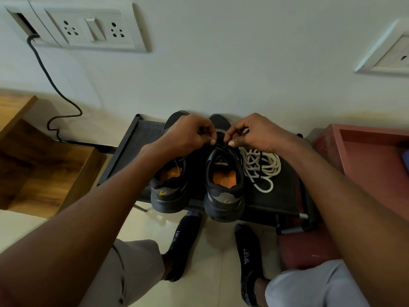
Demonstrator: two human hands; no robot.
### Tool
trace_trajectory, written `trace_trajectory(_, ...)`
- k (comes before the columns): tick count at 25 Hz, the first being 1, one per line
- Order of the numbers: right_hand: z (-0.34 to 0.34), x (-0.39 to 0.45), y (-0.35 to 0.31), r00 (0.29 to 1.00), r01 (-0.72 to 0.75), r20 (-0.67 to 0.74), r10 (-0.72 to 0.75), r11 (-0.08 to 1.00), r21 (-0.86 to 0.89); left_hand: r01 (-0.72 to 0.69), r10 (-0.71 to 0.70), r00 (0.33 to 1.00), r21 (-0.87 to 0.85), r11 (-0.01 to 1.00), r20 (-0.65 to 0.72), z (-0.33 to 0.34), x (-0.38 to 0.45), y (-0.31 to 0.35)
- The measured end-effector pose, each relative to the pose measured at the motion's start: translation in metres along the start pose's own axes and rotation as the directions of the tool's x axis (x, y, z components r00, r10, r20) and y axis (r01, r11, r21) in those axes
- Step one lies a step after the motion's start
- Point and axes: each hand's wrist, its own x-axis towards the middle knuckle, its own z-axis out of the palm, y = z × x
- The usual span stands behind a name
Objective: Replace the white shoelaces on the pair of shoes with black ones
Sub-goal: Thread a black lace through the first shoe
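Both hands [190,134] [254,134] pinching black lace [221,145], right shoe [223,180]

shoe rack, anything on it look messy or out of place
Only the white laces: they lie in a loose tangled heap on the rack, just right of the right shoe. Both shoes stand upright side by side, heels over the front edge. Both hands' fingers pinch the black lace.

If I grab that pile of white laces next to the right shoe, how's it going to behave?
The white laces lie in loose tangled loops, so they would probably hang floppy and trail rather than lift as one bundle. They look thin and light. A dark strand seems to cross the pile, so it might snag and come along.
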Motion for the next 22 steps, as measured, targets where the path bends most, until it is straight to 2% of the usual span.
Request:
trace_trajectory(5,0.009,0.004,-0.005,0.998,0.033,-0.043,-0.038,0.994,-0.103,-0.014,0.016,0.999,-0.063,0.998,0.039,0.001,-0.006,0.000)
trace_trajectory(11,0.005,0.004,-0.004,0.999,0.028,-0.035,-0.032,0.994,-0.101,-0.011,0.013,0.999,-0.057,0.998,0.029,0.004,-0.004,0.007)
trace_trajectory(16,0.004,0.001,0.005,0.999,0.008,-0.048,-0.014,0.992,-0.126,-0.083,0.087,0.996,-0.099,0.992,0.035,0.003,-0.001,0.019)
trace_trajectory(22,0.004,-0.003,0.004,1.000,-0.001,-0.023,-0.001,0.995,-0.096,0.002,0.000,0.997,-0.030,1.000,0.080,-0.004,-0.008,-0.003)
